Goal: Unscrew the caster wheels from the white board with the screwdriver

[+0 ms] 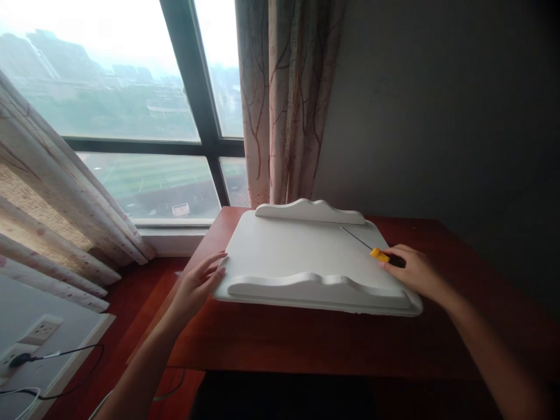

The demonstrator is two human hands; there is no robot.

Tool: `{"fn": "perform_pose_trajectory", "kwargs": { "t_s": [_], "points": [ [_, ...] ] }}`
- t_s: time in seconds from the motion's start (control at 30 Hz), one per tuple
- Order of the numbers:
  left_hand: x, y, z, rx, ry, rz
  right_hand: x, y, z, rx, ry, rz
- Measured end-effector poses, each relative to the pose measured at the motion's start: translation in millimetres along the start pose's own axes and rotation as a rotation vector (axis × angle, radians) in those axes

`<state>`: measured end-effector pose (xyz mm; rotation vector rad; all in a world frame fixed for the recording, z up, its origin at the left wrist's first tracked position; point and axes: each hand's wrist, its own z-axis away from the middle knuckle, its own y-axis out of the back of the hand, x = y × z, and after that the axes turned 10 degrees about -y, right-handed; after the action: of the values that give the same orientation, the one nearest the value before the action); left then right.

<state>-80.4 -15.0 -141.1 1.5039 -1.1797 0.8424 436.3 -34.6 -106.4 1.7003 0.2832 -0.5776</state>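
A white board (301,254) lies flat on a red-brown wooden table (271,344). Two wavy-edged white rails stand on it, a far rail (306,211) and a near rail (315,290). My left hand (203,280) rests its fingertips on the board's left edge, fingers somewhat apart and holding nothing. At the right edge, my right hand (405,265) grips the yellow handle of a screwdriver (380,255) between thumb and fingers. The screwdriver's thin shaft points away to the left over the board, its tip near the far rail.
Behind the table are a window (166,186), a patterned curtain (289,105) and a grey wall (406,116). Another curtain (56,175) hangs at left. A wall socket (42,330) with a black plug (20,360) and cables is at lower left.
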Motion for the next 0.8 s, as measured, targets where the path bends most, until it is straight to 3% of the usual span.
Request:
{"fn": "perform_pose_trajectory", "kwargs": {
  "t_s": [0.3,0.5,0.67,0.8],
  "points": [
    [0.2,-5.5,5.2,0.032,-0.009,-0.022,-54.9,-32.3,-16.6,-0.159,0.092,0.108],
    [4.5,-7.1,6.8,0.036,0.001,-0.021,-83.9,-42.6,-30.1,-0.184,0.150,0.139],
    [8.7,-8.8,7.7,0.056,0.003,-0.019,-89.4,-45.7,-32.3,-0.187,0.164,0.126],
    [8.5,-10.1,8.3,0.069,0.008,-0.014,-77.7,-35.8,-28.7,-0.176,0.125,0.051]
  ]
}}
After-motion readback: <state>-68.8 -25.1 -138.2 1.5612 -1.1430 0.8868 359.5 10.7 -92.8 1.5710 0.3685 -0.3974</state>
